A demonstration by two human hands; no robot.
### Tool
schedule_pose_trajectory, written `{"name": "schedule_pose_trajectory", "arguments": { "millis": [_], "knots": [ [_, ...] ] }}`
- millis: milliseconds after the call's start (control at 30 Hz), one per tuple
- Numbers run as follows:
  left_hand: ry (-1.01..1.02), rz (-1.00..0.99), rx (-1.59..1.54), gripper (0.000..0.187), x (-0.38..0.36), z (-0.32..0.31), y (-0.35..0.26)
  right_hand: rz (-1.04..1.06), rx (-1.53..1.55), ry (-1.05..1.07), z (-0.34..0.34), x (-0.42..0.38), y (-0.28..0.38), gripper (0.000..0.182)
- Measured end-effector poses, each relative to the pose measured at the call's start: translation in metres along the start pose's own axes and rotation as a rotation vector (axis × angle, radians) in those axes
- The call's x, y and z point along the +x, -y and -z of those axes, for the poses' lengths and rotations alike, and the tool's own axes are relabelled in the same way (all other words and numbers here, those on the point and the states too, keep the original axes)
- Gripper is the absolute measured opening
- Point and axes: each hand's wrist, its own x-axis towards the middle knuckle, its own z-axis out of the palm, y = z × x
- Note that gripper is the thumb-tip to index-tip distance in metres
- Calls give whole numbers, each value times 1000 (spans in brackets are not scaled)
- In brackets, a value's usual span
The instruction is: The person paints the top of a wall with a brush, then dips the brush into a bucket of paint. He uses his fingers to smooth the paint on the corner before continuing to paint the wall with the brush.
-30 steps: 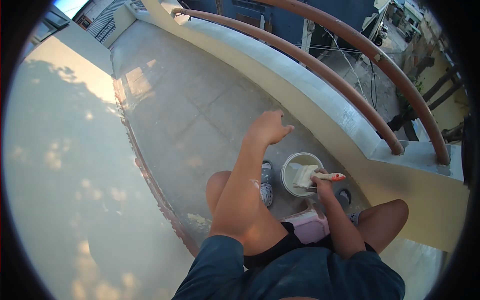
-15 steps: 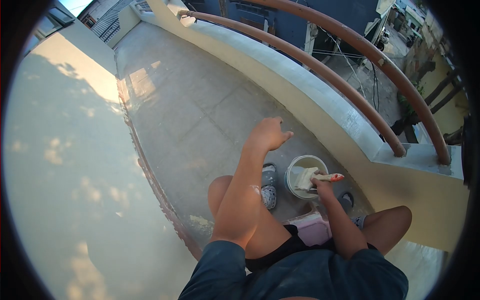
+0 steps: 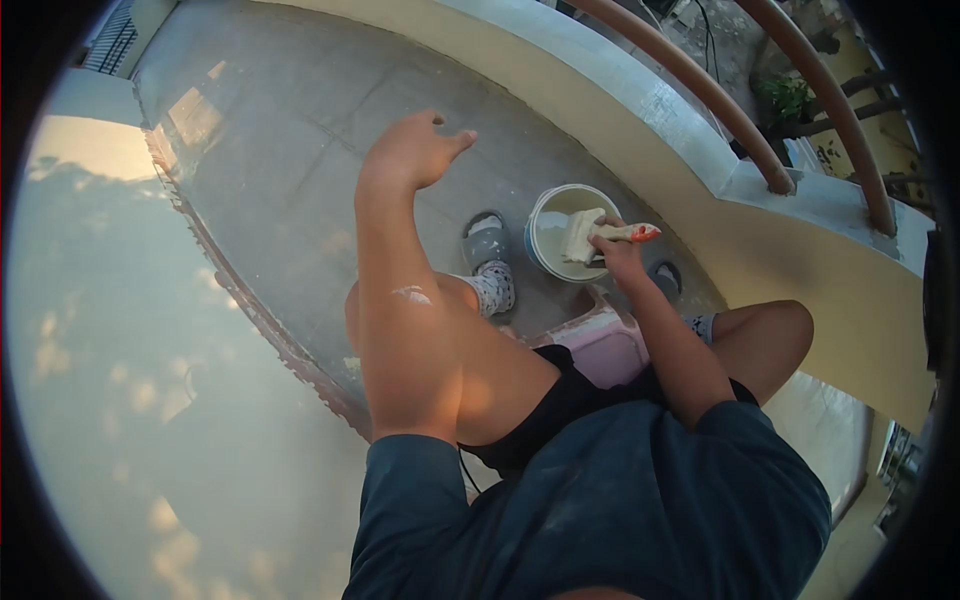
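My right hand (image 3: 622, 260) is closed around the handle of a wide paintbrush (image 3: 582, 236). Its pale, paint-coated bristles point left over the mouth of a white bucket (image 3: 534, 222), and the red-tipped handle end points right. Whitish paint shows inside the bucket, which stands on the floor between my feet. My left hand (image 3: 412, 150) is held out over the floor to the left of the bucket, empty, with the thumb apart from the fingers; some fingers are hidden behind the hand. A white smear marks my left forearm (image 3: 412, 240).
I sit on a pink plastic stool (image 3: 608, 352). A grey sandal (image 3: 486, 238) is on my left foot. To the left runs a pale wall (image 3: 190, 330) with a rough, reddish base strip. A low parapet (image 3: 660, 130) with brown rails (image 3: 690, 85) curves along the right.
The view has tilted downward and turned, so the bucket and floor appear higher. My left hand has moved left, farther from the bucket. The brush stays over the bucket in my right hand.
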Motion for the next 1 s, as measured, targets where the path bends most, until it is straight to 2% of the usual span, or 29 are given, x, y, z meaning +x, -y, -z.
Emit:
{"name": "schedule_pose_trajectory", "arguments": {
  "millis": [100,167,267,433,567,633,800,867,1000],
  "knots": [
    [-11,-35,-24,72,8,-2,11,45,-8,-3,4,6,-3,32],
    [6,-41,-26,70,2,-1,4,133,-122,-6,4,7,-1,31],
    [-32,-78,-16,73,5,-6,6,124,-116,48,4,19,-13,30],
    [-27,-84,-42,72,12,-2,5,7,-303,88,-9,42,-24,32],
    [-17,-118,-70,73,15,-5,0,40,-361,94,-15,63,-50,32],
    [-13,-118,-73,72,15,-5,-5,122,-392,18,-13,82,-74,31],
    [-32,-133,-63,71,10,-1,-10,77,-475,-85,-20,87,-81,33],
    [-50,-127,-1,58,-8,10,-24,78,-535,-120,-22,89,-83,34],
    [-12,-75,-13,61,-11,14,-26,98,-576,-140,-21,93,-92,37]
  ]
}}
